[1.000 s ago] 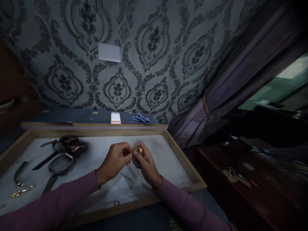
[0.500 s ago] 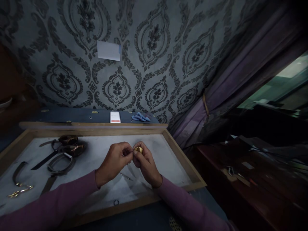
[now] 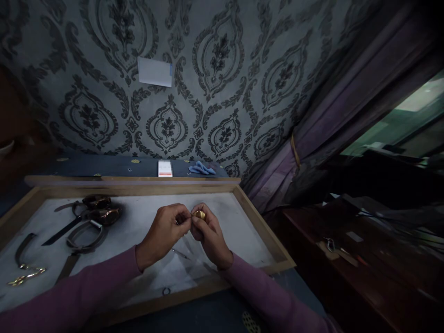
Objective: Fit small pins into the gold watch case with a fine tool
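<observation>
The gold piece [image 3: 199, 214] sits over the middle of the wooden tray [image 3: 261, 226], raised above its pale floor and enclosed by the person's hands. It is small and bright yellow, with a rounded upper edge and a polished look, paler glints showing along the curve against the dim room. Only this top part shows; the fingers cover the rest, so its full shape and underside cannot be told. The right hand [image 3: 211, 236] is clamped on it, thumb laid across the near side and fingers curled behind. The left hand [image 3: 164, 231] is drawn in close from the other side, thumb and forefinger bunched together at the left edge of the gold piece; whether they grip it or some tiny part cannot be made out. The two hands meet at their fingertips. On the tray floor below them lies a thin metal tool [image 3: 180, 254], slanting, and nearer the front edge a small dark ring [image 3: 166, 291]. To the left is a cluster of dark straps [image 3: 86, 237] with two brownish, glossy pieces [image 3: 105, 214] beside them, and farther left a short strap [image 3: 23, 249] joined to a shiny gold chain [image 3: 27, 276].
</observation>
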The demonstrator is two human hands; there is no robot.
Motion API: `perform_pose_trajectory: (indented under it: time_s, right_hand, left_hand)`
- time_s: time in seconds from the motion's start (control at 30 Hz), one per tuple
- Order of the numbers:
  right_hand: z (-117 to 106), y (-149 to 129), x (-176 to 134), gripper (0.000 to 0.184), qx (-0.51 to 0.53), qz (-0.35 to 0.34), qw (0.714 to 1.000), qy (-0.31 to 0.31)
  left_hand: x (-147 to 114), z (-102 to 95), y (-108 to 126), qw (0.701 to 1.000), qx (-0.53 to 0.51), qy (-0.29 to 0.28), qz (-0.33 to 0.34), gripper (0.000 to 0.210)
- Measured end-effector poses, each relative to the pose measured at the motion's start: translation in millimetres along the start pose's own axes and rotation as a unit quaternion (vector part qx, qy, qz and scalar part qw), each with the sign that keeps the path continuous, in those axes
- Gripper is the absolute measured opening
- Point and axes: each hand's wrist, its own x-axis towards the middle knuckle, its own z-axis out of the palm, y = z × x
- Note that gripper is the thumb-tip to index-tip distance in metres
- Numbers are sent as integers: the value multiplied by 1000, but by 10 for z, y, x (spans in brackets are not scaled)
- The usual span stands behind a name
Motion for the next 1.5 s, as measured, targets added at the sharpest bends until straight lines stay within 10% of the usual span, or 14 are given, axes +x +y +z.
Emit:
perform_pose_trajectory:
  time_s: [1.5]
  right_hand:
    - [-2, -36, -14, 21, -5, 15, 1000, 2]
  left_hand:
    - [9, 19, -17, 999, -28, -14, -13, 12]
